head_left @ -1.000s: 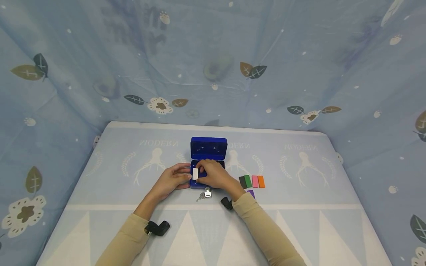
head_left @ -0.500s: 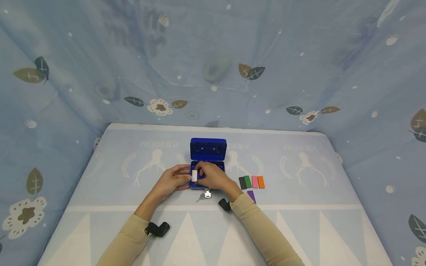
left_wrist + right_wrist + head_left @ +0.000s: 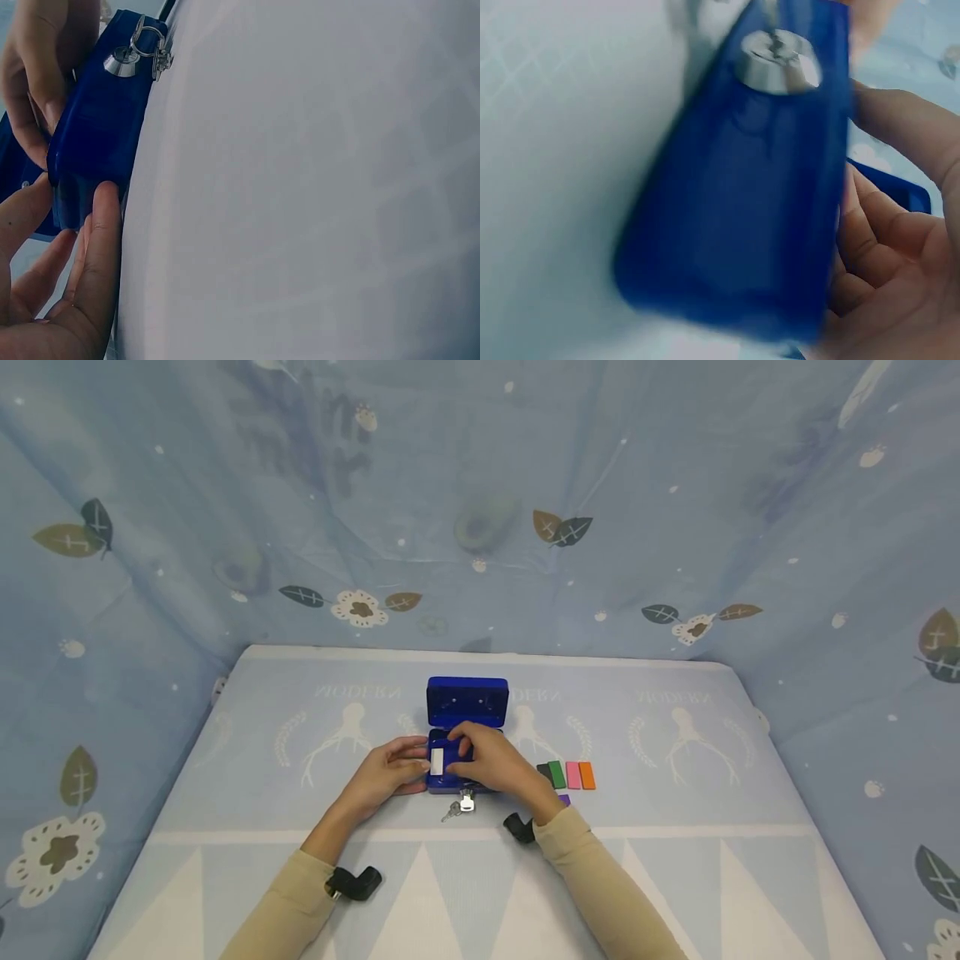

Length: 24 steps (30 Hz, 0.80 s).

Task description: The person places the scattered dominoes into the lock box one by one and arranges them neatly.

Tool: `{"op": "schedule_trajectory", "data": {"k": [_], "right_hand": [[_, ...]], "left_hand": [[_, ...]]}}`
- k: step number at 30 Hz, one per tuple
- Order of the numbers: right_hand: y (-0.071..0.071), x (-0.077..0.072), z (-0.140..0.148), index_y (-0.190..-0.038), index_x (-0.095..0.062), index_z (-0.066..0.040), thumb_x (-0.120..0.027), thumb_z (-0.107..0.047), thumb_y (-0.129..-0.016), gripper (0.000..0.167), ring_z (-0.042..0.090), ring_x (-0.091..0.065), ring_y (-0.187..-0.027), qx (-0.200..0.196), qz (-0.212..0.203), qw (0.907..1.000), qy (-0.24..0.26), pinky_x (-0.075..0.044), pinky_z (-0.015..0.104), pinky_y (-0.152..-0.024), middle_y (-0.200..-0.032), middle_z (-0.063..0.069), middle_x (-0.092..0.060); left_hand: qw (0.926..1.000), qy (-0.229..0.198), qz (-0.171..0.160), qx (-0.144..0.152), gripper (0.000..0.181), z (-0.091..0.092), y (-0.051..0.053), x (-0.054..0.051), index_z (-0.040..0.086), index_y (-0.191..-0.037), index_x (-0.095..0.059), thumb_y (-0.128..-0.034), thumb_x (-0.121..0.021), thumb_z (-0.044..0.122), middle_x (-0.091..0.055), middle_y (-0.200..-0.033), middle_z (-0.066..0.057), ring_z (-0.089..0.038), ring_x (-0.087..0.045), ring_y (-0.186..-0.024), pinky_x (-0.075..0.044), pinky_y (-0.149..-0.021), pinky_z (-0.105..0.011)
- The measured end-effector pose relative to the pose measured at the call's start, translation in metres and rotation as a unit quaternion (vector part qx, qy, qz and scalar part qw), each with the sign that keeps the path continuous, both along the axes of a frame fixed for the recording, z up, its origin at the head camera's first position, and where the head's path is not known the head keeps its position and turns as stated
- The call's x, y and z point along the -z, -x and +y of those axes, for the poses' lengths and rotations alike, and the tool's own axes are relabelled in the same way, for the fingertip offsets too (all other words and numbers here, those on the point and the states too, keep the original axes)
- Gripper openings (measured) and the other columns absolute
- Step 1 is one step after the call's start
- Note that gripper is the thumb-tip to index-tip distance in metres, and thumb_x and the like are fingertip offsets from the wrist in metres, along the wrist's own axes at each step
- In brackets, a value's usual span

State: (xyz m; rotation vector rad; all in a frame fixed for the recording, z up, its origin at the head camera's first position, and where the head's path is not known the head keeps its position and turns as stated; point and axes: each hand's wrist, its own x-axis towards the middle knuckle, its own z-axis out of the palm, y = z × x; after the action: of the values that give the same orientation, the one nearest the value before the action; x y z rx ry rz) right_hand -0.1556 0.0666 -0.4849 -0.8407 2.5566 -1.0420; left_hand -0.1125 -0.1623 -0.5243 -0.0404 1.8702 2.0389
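Note:
A small blue cash box (image 3: 442, 789) stands on the table with its lid (image 3: 467, 702) raised at the back. My left hand (image 3: 386, 777) touches the box's left end, thumb by the rim and fingers along the outer wall, as the left wrist view shows. Inside, at the left, lies a flat white rectangular block (image 3: 437, 762). My right hand (image 3: 491, 760) is over the box just right of the block, thumb and fingers apart and holding nothing visible. A key sits in the front lock (image 3: 122, 63), and more keys (image 3: 452, 811) hang from it.
Right of the box lie loose flat blocks: a black one (image 3: 543, 772), a green one (image 3: 557, 774), a pink one (image 3: 573, 774) and an orange one (image 3: 587, 775). A purple block (image 3: 564, 799) is partly hidden by the right forearm. A patterned cloth covers the table (image 3: 675, 810).
My right hand has let go of the white block and drawn slightly right, with its thumb and fingers apart. The block stays at the box's left side. The left hand stays put.

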Motion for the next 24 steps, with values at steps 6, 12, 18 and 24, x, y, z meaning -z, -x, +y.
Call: {"op": "schedule_trajectory", "data": {"k": [6, 12, 18, 24], "right_hand": [[-0.004, -0.007, 0.017, -0.122, -0.063, -0.004, -0.081, -0.019, -0.087, 0.041, 0.011, -0.051, -0.063, 0.020, 0.002, 0.9987, 0.046, -0.048, 0.025, -0.056, -0.089, -0.002, -0.060], [-0.008, -0.008, 0.031, -0.120, -0.064, -0.004, -0.081, -0.018, -0.086, 0.040, 0.013, -0.051, -0.065, 0.042, 0.011, 0.9972, 0.060, -0.046, 0.024, -0.055, -0.087, -0.003, -0.059], [-0.012, -0.013, 0.044, -0.121, -0.065, -0.003, -0.081, -0.018, -0.087, 0.040, 0.016, -0.052, -0.069, 0.053, 0.013, 0.9963, 0.066, -0.047, 0.027, -0.058, -0.088, -0.002, -0.059], [-0.015, -0.014, 0.059, -0.122, -0.064, -0.005, -0.081, -0.018, -0.087, 0.041, 0.014, -0.054, -0.073, 0.064, 0.021, 0.9949, 0.075, -0.047, 0.027, -0.057, -0.090, -0.002, -0.060]], "left_hand": [[1.0000, 0.005, 0.001, 0.000, 0.056, 0.000, 0.000, 0.000, -0.002, -0.146, -0.044, -0.0951, -0.067, 0.003, -0.049, -0.138, -0.028, -0.033, -0.059, -0.117, -0.060, -0.086, -0.041], [1.0000, 0.006, -0.001, -0.004, 0.056, 0.001, 0.000, 0.000, -0.002, -0.146, -0.045, -0.0950, -0.068, 0.003, -0.049, -0.138, -0.028, -0.033, -0.060, -0.117, -0.060, -0.085, -0.041], [1.0000, 0.006, -0.001, -0.004, 0.056, 0.001, 0.000, 0.000, -0.002, -0.146, -0.044, -0.0951, -0.067, 0.002, -0.049, -0.138, -0.028, -0.028, -0.062, -0.113, -0.060, -0.085, -0.041], [1.0000, 0.003, 0.000, -0.003, 0.056, 0.000, 0.000, 0.000, -0.003, -0.146, -0.044, -0.0952, -0.066, 0.001, -0.049, -0.137, -0.028, -0.023, -0.063, -0.110, -0.060, -0.086, -0.040]]}}
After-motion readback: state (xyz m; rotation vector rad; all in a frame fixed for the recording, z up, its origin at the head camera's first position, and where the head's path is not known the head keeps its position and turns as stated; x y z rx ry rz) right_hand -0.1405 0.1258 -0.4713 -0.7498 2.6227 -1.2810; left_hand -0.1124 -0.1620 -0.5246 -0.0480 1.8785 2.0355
